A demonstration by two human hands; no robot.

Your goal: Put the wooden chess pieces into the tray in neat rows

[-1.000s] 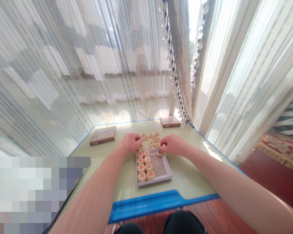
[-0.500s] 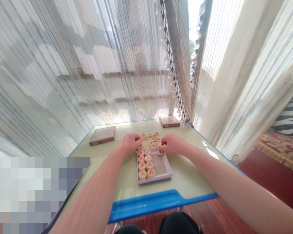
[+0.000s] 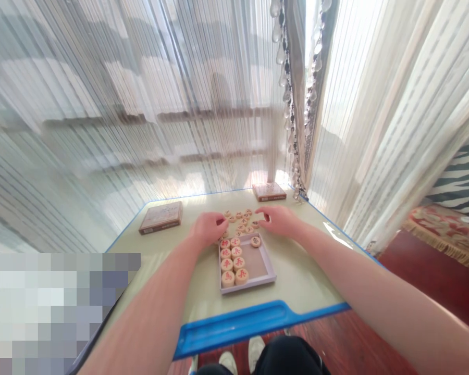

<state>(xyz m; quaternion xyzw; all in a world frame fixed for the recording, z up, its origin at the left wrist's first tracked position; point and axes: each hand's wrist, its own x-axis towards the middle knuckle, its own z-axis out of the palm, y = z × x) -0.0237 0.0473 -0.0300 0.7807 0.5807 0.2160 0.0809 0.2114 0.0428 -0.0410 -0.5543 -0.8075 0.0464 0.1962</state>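
Observation:
A shallow white box (image 3: 271, 268) lies on the table, with two columns of round wooden xiangqi pieces bearing red characters (image 3: 227, 264) along its left side. One piece with a dark character (image 3: 255, 241) sits apart in its far right corner. Behind the box, several loose dark-lettered pieces (image 3: 241, 228) are scattered. My left hand (image 3: 208, 228) rests at their left edge, fingers curled together; whatever is in them, if anything, is hidden. On the other side, my right hand (image 3: 278, 221) has thumb and forefinger apart, close to a loose piece (image 3: 255, 224).
The pale green table (image 3: 297, 281) has a blue edge with a molded tray (image 3: 234, 325) at the front. A flat brown box (image 3: 161, 217) lies at the back left, another flat box (image 3: 269, 191) at the back right. Sheer curtains (image 3: 203, 130) hang behind the table.
My right hand has moved slightly away from the box's far right corner, and its fingers have parted. My left hand stays about where it was. The camera view has shifted a little.

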